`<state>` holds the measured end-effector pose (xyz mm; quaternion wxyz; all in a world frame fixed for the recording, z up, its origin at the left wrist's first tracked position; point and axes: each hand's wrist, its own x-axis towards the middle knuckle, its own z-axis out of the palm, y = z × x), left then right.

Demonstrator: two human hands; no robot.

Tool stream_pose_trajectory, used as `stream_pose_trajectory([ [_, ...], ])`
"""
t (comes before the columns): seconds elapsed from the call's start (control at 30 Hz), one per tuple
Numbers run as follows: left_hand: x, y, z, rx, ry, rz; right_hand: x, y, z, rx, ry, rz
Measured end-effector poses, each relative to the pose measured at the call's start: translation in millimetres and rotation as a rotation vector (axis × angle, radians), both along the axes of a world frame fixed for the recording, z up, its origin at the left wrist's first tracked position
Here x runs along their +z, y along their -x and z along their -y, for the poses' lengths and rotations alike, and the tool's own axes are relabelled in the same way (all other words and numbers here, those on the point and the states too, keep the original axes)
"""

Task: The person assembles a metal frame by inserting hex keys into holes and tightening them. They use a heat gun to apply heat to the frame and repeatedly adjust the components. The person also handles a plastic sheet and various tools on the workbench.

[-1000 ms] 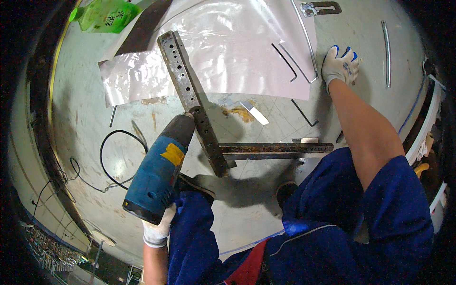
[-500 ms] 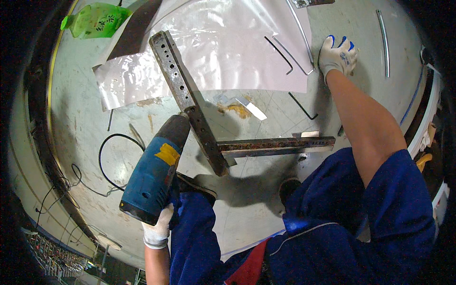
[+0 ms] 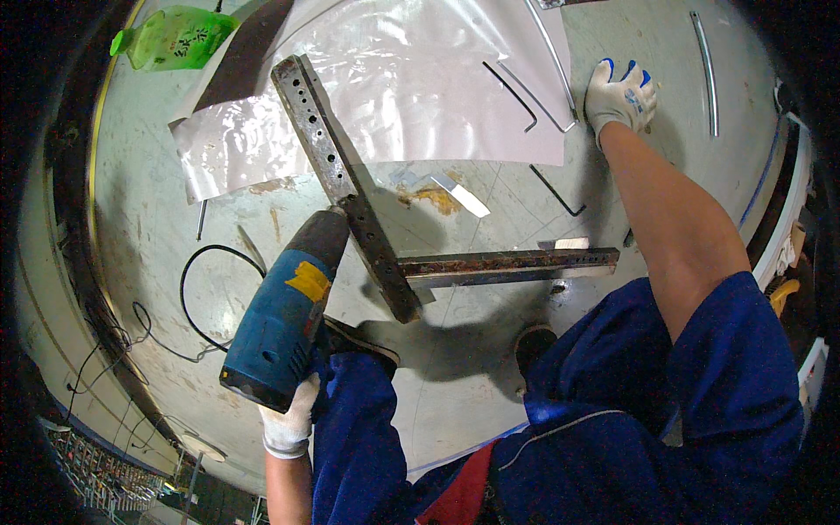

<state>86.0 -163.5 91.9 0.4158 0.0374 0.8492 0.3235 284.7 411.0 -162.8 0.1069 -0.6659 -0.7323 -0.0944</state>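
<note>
My left hand (image 3: 293, 420), in a white glove, is closed round the handle of a blue power tool (image 3: 278, 319) that looks like an impact wrench. Its body hides most of my fingers. The black nose meets the side of a rusty steel bar (image 3: 317, 140) with a row of holes. A second drilled bar (image 3: 512, 267) runs right from that bar's lower end, forming an angle. My right hand (image 3: 621, 96), gloved in white with blue fingertips, rests on the green-grey floor with fingers spread. Left of it lie hex keys: two black (image 3: 512, 92), (image 3: 556, 191) and one silver (image 3: 534, 96).
A clear plastic sheet (image 3: 437, 79) covers the far floor, a long silver rod (image 3: 553, 61) along its right edge. A utility blade-like white piece (image 3: 464, 197) lies mid-floor. A green bottle (image 3: 175, 39) is far left, a black cable (image 3: 188, 289) left, a metal tube (image 3: 706, 74) far right.
Almost nothing differs. The view shifts very slightly; the tool stays against the bar and my right hand stays on the floor.
</note>
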Motion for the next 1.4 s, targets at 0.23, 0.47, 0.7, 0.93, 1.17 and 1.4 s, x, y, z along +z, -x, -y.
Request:
stream_pose_trajectory([
  [0.23,1,3,-5,-0.136,0.043,-0.092,4,1,0,-0.015,0.044,-0.015],
  [0.47,12,2,-24,0.121,0.047,0.055,5,2,2,-0.026,0.053,-0.019],
  [0.7,7,6,-15,-0.032,0.063,-0.016,9,5,4,-0.02,0.067,-0.054],
  [0.93,4,12,-13,-0.158,0.126,-0.038,7,3,2,-0.027,0.046,-0.006],
  [1.17,11,8,-24,0.085,-0.008,0.058,3,2,0,-0.022,0.027,0.034],
  [1.4,2,12,-13,-0.082,0.013,0.008,6,3,2,-0.034,0.039,-0.005],
])
